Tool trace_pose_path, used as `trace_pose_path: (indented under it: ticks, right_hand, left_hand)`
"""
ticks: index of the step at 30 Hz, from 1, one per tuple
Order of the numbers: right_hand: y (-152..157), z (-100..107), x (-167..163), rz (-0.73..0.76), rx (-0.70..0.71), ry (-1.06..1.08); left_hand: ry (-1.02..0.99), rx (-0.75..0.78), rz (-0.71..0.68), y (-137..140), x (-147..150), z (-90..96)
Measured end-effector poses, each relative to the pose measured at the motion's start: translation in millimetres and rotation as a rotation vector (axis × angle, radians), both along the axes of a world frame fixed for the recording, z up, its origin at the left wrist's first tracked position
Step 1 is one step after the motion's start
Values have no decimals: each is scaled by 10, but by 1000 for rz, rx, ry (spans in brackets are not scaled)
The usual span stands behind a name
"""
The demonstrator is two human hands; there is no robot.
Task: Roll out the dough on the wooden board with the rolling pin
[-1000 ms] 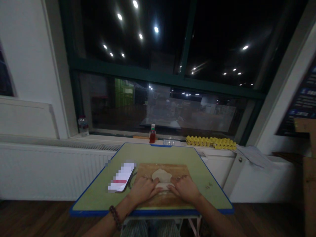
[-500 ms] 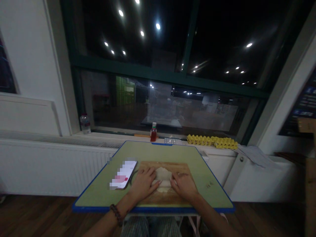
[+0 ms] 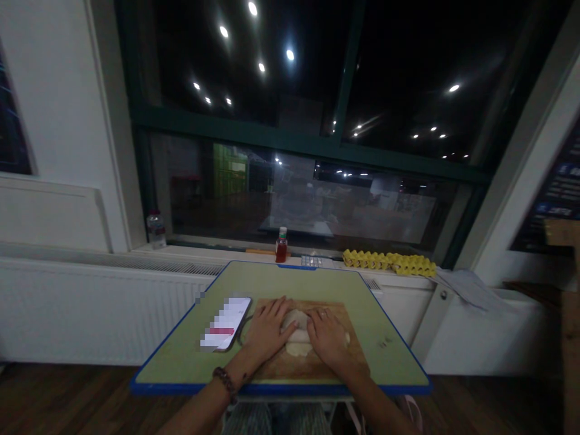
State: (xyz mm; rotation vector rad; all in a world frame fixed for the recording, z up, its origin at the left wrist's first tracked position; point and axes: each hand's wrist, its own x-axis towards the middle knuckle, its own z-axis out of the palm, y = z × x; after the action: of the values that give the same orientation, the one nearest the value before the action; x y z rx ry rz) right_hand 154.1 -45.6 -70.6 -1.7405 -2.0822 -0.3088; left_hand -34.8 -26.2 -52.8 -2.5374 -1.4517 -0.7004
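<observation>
A pale, floury rolling pin (image 3: 299, 336) lies crosswise over a flat sheet of dough (image 3: 298, 350) on a wooden board (image 3: 312, 367). The dough shows both beyond and in front of the pin. My left hand (image 3: 270, 326) rests palm down on the pin's left part, fingers stretched forward and thumb pointing inward. My right hand (image 3: 327, 333) presses flat on its right part, with its fingers also stretched forward. A light end of the pin sticks out beyond my right hand. The stretch of pin under each palm is hidden.
The board lies on a green folding table (image 3: 290, 281) with a blue edge. A lit phone (image 3: 229, 323) lies left of the board. Along the windowsill stand a bottle of red liquid (image 3: 281, 246), a yellow egg tray (image 3: 389, 262) and a clear plastic bottle (image 3: 156, 229).
Both hands have shifted slightly forward over the pin, and the right hand has moved a little left. More dough shows in front of the pin. The camera view has tilted slightly up.
</observation>
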Motion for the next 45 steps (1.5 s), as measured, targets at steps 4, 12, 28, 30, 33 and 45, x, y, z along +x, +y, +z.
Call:
trace_pose_path:
  ticks: [4, 12, 28, 30, 33, 45]
  right_hand:
    - [74, -12, -148, 41, -1, 3]
    - [81, 55, -305, 56, -27, 17]
    - [261, 152, -308, 76, -182, -45]
    - [412, 207, -298, 27, -267, -18]
    - [599, 252, -284, -45, -328, 33]
    - [974, 155, -287, -303, -214, 236]
  left_hand:
    - [10, -20, 87, 35, 135, -34]
    - [61, -10, 97, 8, 298, -99]
    - [84, -137, 114, 176, 302, -25]
    - [74, -189, 159, 312, 329, 47]
    - [51, -244, 218, 452, 353, 139]
    - [-142, -122, 279, 675, 354, 184]
